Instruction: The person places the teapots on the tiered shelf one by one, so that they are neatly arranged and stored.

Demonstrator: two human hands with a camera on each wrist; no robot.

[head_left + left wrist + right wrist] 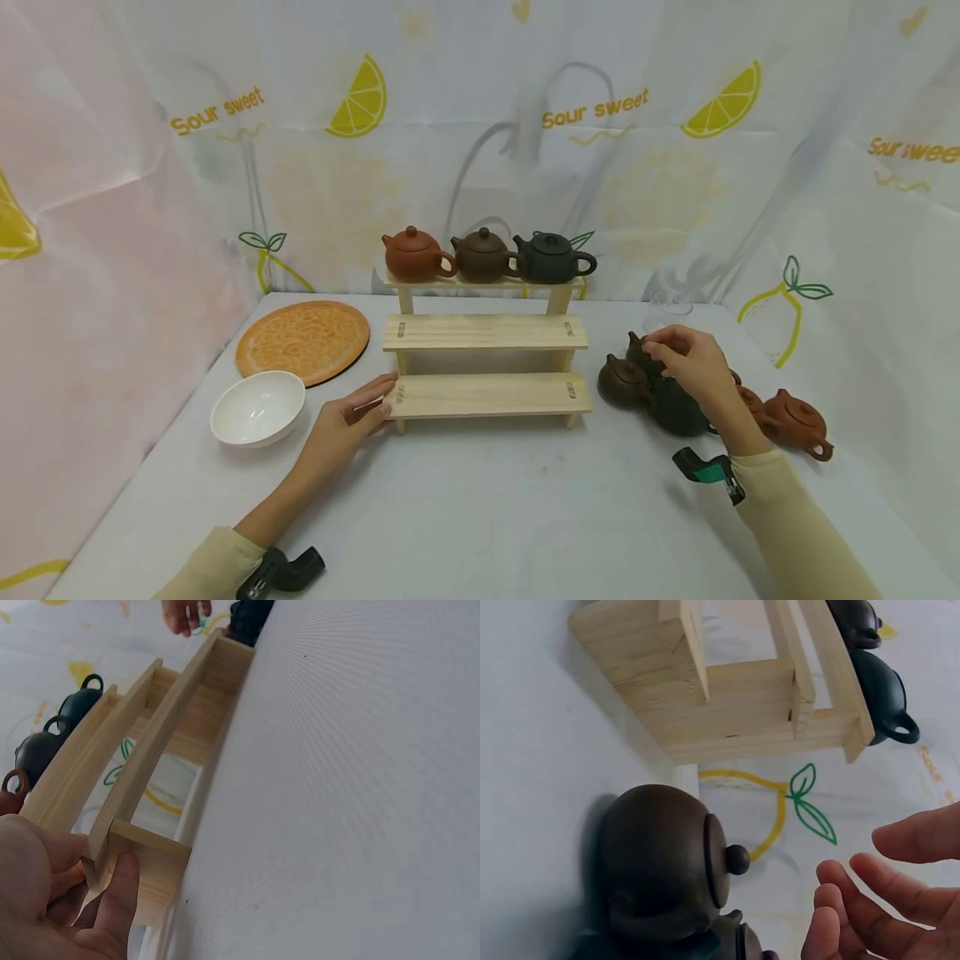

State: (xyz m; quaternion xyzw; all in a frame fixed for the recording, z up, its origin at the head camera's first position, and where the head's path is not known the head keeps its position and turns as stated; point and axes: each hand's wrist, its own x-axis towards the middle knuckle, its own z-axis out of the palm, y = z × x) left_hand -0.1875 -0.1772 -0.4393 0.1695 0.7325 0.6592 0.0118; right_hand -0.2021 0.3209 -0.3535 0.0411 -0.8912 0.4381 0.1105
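Note:
A three-step wooden display stand stands mid-table. My left hand holds the left end of its lowest board, with finger and thumb on either side of the corner in the left wrist view. On the top step sit a reddish-brown teapot, a dark brown teapot and a black teapot. My right hand hovers over a cluster of teapots at the right, thumb and fingertips apart with nothing between them. Below it are a near dark brown teapot, another dark brown one behind, and a black teapot, partly hidden.
Right of the cluster lie reddish-brown teapots, one partly covered by my wrist. A clear glass stands at the back right. On the left are a white bowl and a round pizza-patterned board. A printed cloth hangs behind.

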